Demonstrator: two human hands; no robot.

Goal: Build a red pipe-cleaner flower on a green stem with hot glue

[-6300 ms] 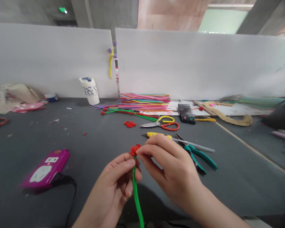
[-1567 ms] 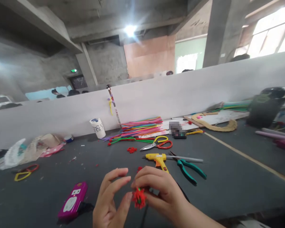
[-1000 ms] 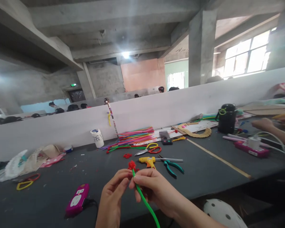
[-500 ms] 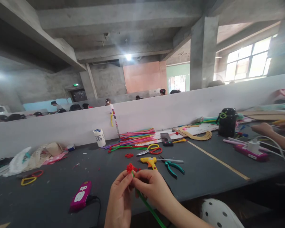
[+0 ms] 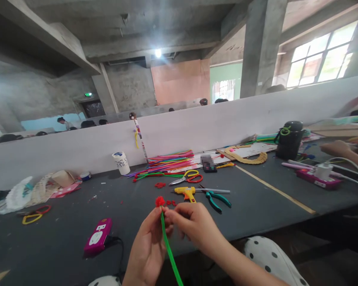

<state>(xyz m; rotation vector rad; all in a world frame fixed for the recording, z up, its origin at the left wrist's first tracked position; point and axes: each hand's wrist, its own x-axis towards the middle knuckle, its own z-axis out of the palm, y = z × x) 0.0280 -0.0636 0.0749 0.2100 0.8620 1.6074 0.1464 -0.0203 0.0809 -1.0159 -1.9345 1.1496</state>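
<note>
A green pipe-cleaner stem point(image 5: 169, 249) with a fluffy red flower head point(image 5: 160, 201) stands between my two hands. My left hand point(image 5: 150, 234) pinches the stem just below the red head. Beside it, my right hand point(image 5: 191, 222) has thumb and forefinger pressed together close to the stem; whatever is between those fingertips is hidden. Small red pieces point(image 5: 171, 203) lie on the table just beyond my fingers. Past them rest a yellow glue gun point(image 5: 185, 192), teal-handled pliers point(image 5: 214, 200), and scissors point(image 5: 187, 178) with yellow and red handles.
Bundled coloured pipe cleaners point(image 5: 173, 162) lie along the white partition point(image 5: 179, 133). A magenta power strip point(image 5: 98, 237) sits at left, with other scissors point(image 5: 35, 215) beyond. A black flask point(image 5: 290, 140) stands at right, near another person's hand point(image 5: 335, 148).
The stem has come into fuller view, hanging more upright toward me. My right fingertips have shifted slightly down and away from the red head. The camera view has tilted a little.
</note>
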